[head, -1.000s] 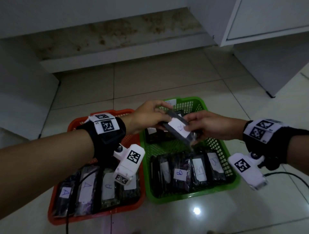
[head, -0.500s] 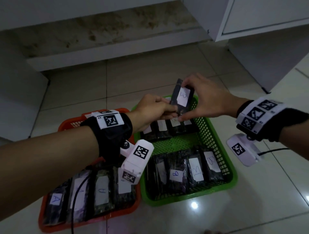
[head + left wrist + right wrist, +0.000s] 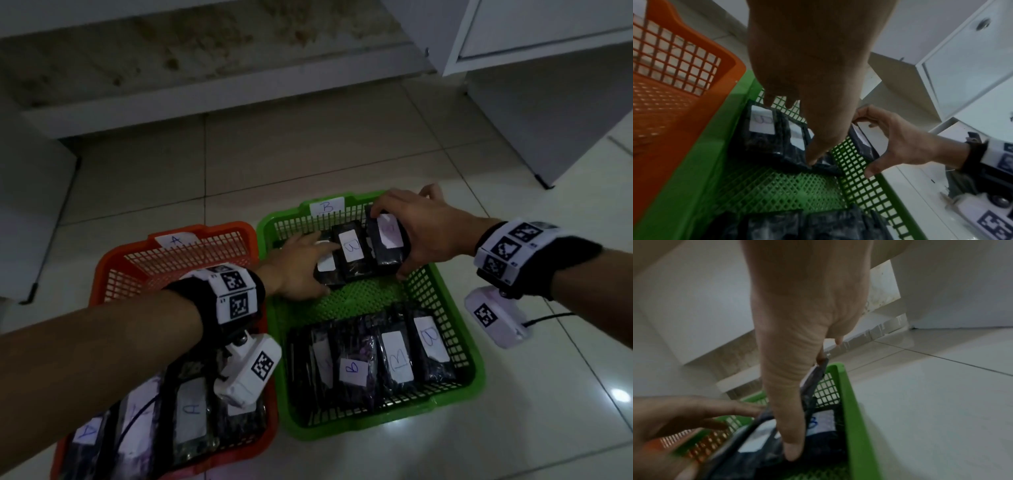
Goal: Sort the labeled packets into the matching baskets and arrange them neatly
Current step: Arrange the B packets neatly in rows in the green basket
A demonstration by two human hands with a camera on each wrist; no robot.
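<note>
Down on the tiled floor, inside the green basket (image 3: 474,346), my right hand (image 3: 430,228) has lowered its gripped B packet (image 3: 387,241) from mid-air into the far row, beside packets my flat, open left hand (image 3: 298,270) steadies, nearly placed.

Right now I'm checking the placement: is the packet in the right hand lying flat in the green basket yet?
Not flat. The right hand grips the packet tilted on edge against the far row in the green basket.
</note>
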